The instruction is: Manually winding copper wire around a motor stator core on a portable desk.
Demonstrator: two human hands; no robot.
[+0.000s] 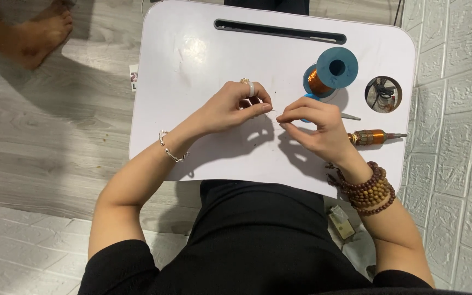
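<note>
Above a white lap table (192, 65), my left hand (233, 106) and my right hand (312, 125) meet, fingertips nearly touching. Both pinch a very thin wire (275, 113) stretched between them. The left hand wears rings and a silver bracelet; the right wrist carries brown bead bracelets. A blue spool of copper wire (329, 74) lies just beyond the right hand. A small copper-wound coil tool with a metal tip (375, 136) rests to the right of that hand.
A round hole in the table's right side holds dark cables (383, 94). A long slot (279, 31) runs along the far edge. Another person's bare foot (42, 35) is on the wooden floor at upper left. A white brick-pattern wall (454, 109) is on the right.
</note>
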